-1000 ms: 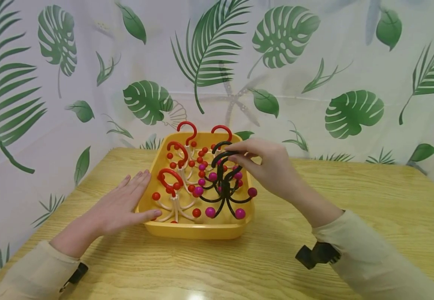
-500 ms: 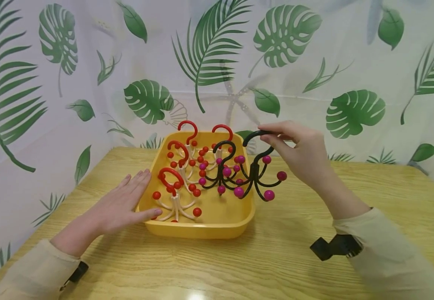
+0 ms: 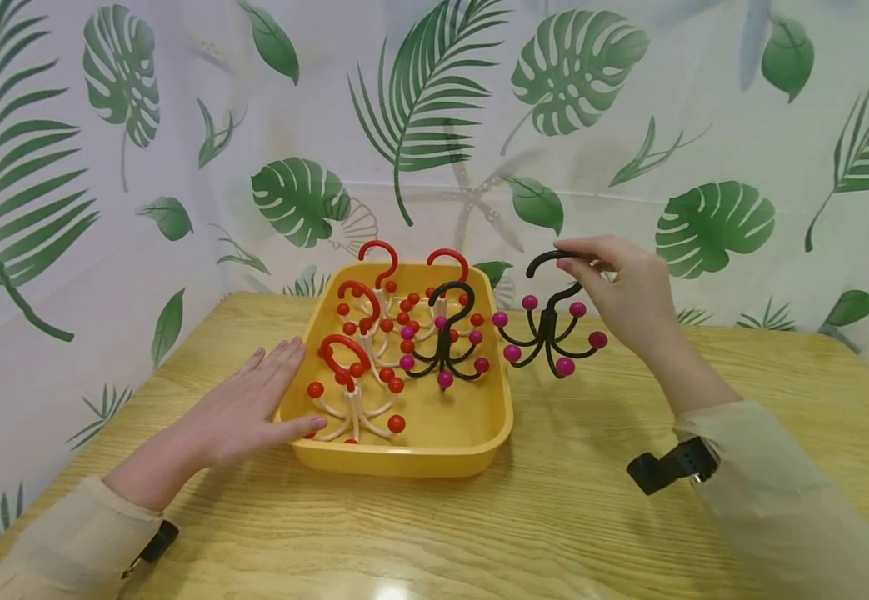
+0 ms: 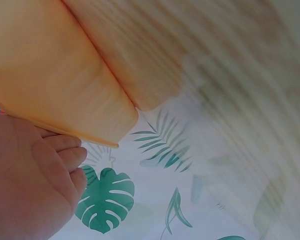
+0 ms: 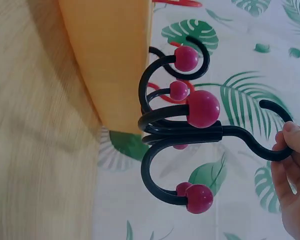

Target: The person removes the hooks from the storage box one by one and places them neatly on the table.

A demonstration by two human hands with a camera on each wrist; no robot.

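a: r hand [image 3: 625,296]?
b: pinching black hook [image 3: 550,329] by its top curve, holding it in air just right of yellow tray [image 3: 404,454], above table [image 3: 554,517]. magenta balls on its arms.
a: l hand [image 3: 242,412]?
b: lying flat, fingers straight, touching tray's left wall. holding nothing.
a: in tray?
b: one more black hook [image 3: 443,350] standing w/ red hooks [image 3: 347,383].
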